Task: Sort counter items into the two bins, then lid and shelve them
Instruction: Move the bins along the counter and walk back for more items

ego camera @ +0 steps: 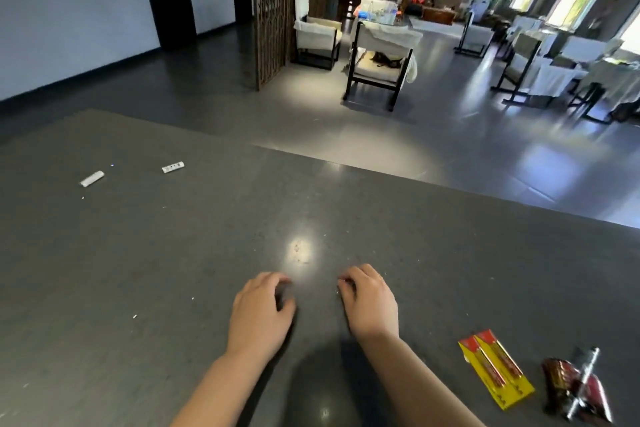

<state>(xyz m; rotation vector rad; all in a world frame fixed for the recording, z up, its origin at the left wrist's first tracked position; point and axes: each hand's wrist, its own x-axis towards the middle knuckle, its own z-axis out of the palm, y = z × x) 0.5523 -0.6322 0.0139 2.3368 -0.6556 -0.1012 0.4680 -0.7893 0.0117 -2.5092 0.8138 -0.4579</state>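
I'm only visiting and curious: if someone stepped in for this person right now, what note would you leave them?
Left hand and right hand: fingers curled, resting on the dark counter, holding nothing visible.
Yellow battery pack and dark red packet with a silver tool across it lie near right; two small white items far left.
No bins or lids in view.
Sorting, lidding and shelving remain.

My left hand [262, 310] and right hand [369, 302]: fingertips curled under, can't tell whether anything is held. Both forearms cut by bottom edge. Dark red packet [568, 392] at lower right blurred, label unreadable, silver tool [585, 380] across it indistinct. Two small white items [92, 178], [172, 167] far left too small to identify.
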